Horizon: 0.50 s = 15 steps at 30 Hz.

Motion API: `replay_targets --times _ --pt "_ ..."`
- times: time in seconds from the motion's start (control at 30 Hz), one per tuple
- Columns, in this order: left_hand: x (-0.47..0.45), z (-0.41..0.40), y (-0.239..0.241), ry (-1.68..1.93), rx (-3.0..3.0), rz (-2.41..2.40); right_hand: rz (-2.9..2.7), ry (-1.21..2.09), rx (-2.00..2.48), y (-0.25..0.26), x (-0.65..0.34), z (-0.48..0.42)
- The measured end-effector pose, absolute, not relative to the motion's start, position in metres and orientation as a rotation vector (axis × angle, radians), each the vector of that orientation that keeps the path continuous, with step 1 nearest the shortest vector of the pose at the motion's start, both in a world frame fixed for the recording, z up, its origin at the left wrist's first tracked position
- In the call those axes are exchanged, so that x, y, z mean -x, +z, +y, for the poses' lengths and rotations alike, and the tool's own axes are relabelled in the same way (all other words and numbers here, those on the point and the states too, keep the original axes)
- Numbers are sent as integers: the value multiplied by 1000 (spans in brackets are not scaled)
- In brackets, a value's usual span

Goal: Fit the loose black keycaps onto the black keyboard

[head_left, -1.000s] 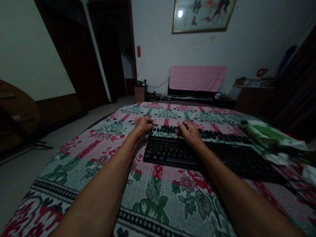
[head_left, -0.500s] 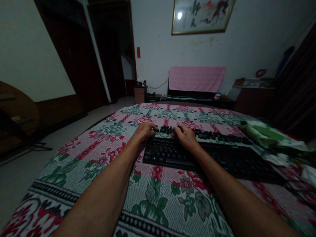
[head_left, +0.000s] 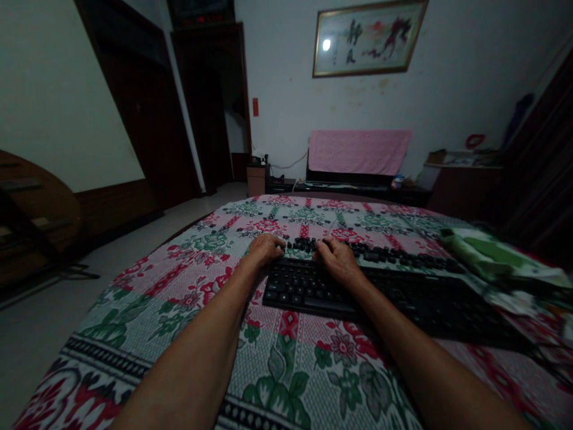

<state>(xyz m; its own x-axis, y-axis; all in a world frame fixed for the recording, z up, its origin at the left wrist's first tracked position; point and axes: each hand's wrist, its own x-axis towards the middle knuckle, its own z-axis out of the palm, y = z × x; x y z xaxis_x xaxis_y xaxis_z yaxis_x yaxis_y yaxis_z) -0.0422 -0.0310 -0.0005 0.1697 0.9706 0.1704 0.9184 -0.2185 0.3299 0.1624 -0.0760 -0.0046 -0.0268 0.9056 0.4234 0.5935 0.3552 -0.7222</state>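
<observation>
A black keyboard (head_left: pixel 308 292) lies on the flowered tablecloth, its keys in place on the part that shows at the left. Behind its back edge runs a long row of loose black keycaps (head_left: pixel 385 255). My left hand (head_left: pixel 267 248) is at the keyboard's back left corner, fingers curled and closed beside the end of the row. My right hand (head_left: pixel 336 260) reaches over the keyboard, thumb and fingers closed together at the row. What is between the fingertips of either hand is too small and dark to make out. My right hand and forearm cover part of the keyboard.
A green and white packet (head_left: pixel 501 257) lies at the right of the table, with crumpled white tissue (head_left: pixel 514 301) in front of it. A dark cable (head_left: pixel 548 364) runs off to the right. Beyond the table, a pink cloth (head_left: pixel 360 152) covers a screen.
The view has tilted up slightly, so everything sits a little lower. Both hands stay at nearly the same places by the keyboard and the keycap row.
</observation>
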Motion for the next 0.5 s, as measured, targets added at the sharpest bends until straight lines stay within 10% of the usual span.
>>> replay_targets --times 0.5 --pt "43 -28 -1 582 -2185 1860 -1757 360 1415 -4 -163 -78"
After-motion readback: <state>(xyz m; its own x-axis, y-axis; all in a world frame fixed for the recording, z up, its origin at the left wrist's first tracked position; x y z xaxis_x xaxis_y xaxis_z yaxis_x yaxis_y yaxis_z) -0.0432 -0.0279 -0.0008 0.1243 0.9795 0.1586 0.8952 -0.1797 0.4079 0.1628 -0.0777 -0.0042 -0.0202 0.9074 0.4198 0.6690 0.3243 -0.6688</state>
